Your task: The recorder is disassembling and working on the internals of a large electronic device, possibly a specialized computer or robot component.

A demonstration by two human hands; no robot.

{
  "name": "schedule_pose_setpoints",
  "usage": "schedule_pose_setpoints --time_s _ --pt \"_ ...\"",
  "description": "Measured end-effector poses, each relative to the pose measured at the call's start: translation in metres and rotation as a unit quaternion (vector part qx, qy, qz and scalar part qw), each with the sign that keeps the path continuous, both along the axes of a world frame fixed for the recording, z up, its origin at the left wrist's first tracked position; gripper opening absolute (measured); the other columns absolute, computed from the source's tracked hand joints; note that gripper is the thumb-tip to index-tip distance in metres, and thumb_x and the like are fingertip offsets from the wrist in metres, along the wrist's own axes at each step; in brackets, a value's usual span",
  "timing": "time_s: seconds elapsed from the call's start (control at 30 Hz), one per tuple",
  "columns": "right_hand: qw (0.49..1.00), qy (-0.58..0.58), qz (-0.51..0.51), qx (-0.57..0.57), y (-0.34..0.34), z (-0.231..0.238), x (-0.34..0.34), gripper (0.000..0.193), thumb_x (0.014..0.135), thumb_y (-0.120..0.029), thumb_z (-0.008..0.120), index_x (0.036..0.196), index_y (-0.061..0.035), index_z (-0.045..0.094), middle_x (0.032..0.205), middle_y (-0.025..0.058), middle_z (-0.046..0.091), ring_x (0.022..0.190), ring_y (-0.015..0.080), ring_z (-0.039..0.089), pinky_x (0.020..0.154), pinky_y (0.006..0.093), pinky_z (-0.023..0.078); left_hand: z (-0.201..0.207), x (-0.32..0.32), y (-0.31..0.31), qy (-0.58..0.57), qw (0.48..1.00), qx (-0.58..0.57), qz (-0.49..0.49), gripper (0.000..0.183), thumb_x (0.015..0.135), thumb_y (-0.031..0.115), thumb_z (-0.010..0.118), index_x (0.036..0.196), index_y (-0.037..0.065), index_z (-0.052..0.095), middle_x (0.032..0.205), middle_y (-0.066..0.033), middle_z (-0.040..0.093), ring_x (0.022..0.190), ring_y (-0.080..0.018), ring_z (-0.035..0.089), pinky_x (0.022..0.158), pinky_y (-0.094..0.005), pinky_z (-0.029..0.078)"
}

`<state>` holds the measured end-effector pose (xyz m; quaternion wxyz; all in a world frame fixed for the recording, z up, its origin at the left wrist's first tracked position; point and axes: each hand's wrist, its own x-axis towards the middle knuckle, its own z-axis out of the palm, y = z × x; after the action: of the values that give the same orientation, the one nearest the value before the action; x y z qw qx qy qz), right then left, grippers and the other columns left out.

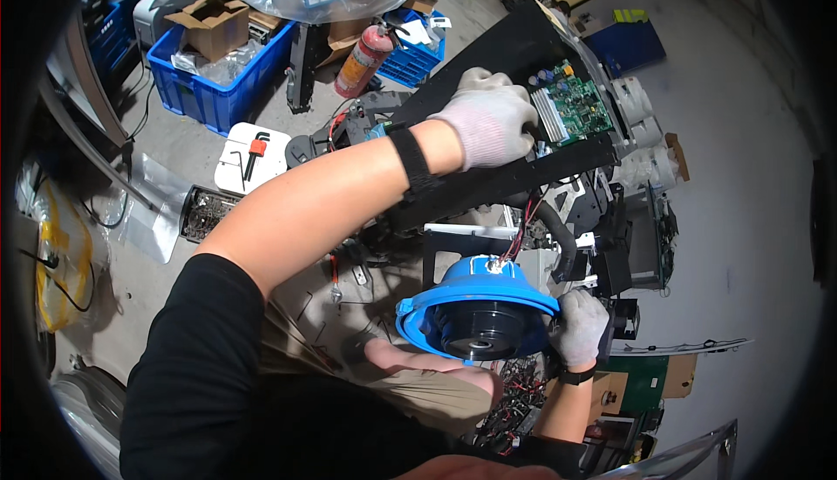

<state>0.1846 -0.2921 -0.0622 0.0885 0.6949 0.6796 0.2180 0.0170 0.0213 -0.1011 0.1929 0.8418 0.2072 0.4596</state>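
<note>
Both my hands wear pale knitted gloves. Stretched far forward, my left hand (pixel 493 117) rests curled into a fist at a long black casing (pixel 453 53), beside a green circuit board (pixel 577 107) with a silver finned heat sink (pixel 549 115). Its fingertips are turned away, so what they pinch, if anything, is hidden. Closer to me, my right hand (pixel 582 326) is closed on the right rim of a blue bowl-shaped housing (pixel 479 286) with a black round motor (pixel 481 333) inside. Reddish wires (pixel 527 225) run up from the housing toward the casing.
A blue crate (pixel 205 96) holding a cardboard box (pixel 214 28) stands far left, with a red fire extinguisher (pixel 364 60) farther right. Hex keys (pixel 255 156) lie on a white board. Tangled cables (pixel 514 406) lie below the housing. A wall (pixel 741 218) bounds the right side.
</note>
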Motion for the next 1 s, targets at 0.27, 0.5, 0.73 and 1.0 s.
schedule_pose_setpoints --time_s 0.27,0.5,0.73,1.0 --pt "1.000 -0.011 0.016 0.008 -0.009 0.013 -0.012 0.040 0.059 -0.023 0.086 0.073 -0.0092 0.052 0.069 0.0094 0.053 0.066 0.0315 0.057 0.059 0.0425 0.043 0.025 -0.020 -0.001 0.100 0.995 0.019 -0.017 0.020 0.087 0.023 0.062 0.089 0.007 0.074 0.101 -0.0137 0.070 0.107 -0.0315 0.063 0.094 -0.0487 0.044" --pt "0.999 -0.008 -0.049 -0.021 -0.015 0.008 0.006 0.035 0.062 -0.021 0.085 0.075 -0.0084 0.054 0.071 0.0096 0.054 0.068 0.0318 0.058 0.060 0.0428 0.045 -0.008 -0.027 0.008 -0.104 0.992 -0.044 0.053 0.014 0.090 0.016 0.060 0.097 0.008 0.070 0.107 -0.0102 0.067 0.109 -0.0316 0.062 0.097 -0.0474 0.043" --pt "0.995 0.046 -0.080 0.046 -0.024 -0.017 0.049 0.036 0.067 -0.019 0.083 0.077 -0.0064 0.051 0.073 0.0124 0.055 0.069 0.0350 0.059 0.062 0.0453 0.047 -0.023 -0.020 -0.013 -0.129 0.986 0.092 -0.044 0.026 0.089 0.027 0.067 0.109 0.011 0.071 0.120 -0.0054 0.065 0.128 -0.0267 0.054 0.115 -0.0507 0.032" --pt "0.998 0.025 0.007 0.064 0.018 -0.046 0.042 0.034 0.065 -0.023 0.084 0.083 -0.0095 0.058 0.081 0.0078 0.060 0.081 0.0288 0.062 0.066 0.0408 0.048 -0.016 0.019 -0.062 -0.015 0.990 0.027 0.140 0.066 0.064 0.040 0.087 0.118 0.008 0.066 0.128 -0.0112 0.059 0.135 -0.0332 0.046 0.120 -0.0545 0.023"
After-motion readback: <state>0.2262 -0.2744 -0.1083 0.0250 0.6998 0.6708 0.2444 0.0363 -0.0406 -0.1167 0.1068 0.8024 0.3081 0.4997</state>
